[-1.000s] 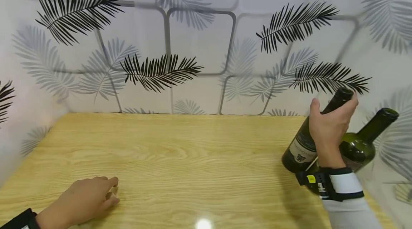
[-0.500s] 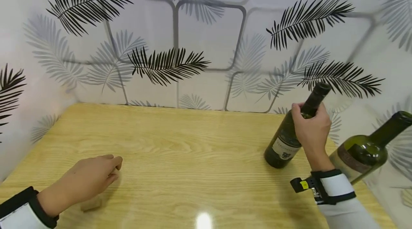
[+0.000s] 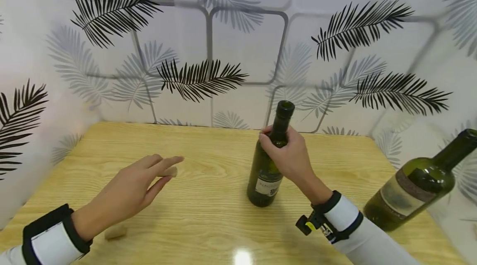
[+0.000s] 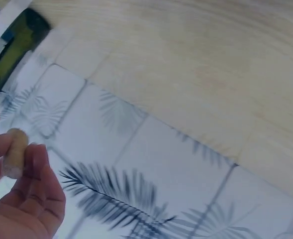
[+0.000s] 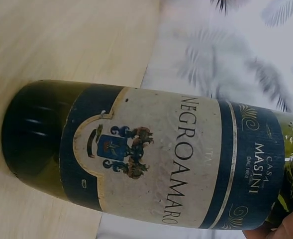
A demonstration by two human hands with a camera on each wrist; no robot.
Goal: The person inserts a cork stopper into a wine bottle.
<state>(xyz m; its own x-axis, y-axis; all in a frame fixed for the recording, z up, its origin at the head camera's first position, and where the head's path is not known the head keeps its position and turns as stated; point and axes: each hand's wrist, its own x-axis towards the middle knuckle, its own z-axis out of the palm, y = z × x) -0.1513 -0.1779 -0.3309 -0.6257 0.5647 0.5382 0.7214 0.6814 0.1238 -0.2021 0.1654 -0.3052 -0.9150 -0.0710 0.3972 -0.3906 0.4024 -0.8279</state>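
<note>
My right hand [image 3: 292, 155] grips a dark green wine bottle [image 3: 262, 184] around its shoulder and the base of its neck. The bottle stands nearly upright with its open mouth up; whether its base touches the table I cannot tell. Its "Negroamaro" label [image 5: 151, 157] fills much of the right wrist view. Between thumb and fingers, my left hand [image 3: 128, 188] pinches a cork [image 4: 15, 154], held above the table left of the bottle. In the head view that cork [image 3: 170, 172] is partly hidden by the fingers.
A second green wine bottle [image 3: 413, 192], with a pale label, stands at the table's right side. Another cork-like piece [image 3: 115, 232] lies on the wooden table [image 3: 208, 215] below my left wrist. A leaf-patterned wall covering [image 3: 238, 49] rises behind the table's far edge.
My right hand has carried the wine bottle left, away from the second bottle toward the table's middle, and it is more upright. My left hand has moved up and right.
</note>
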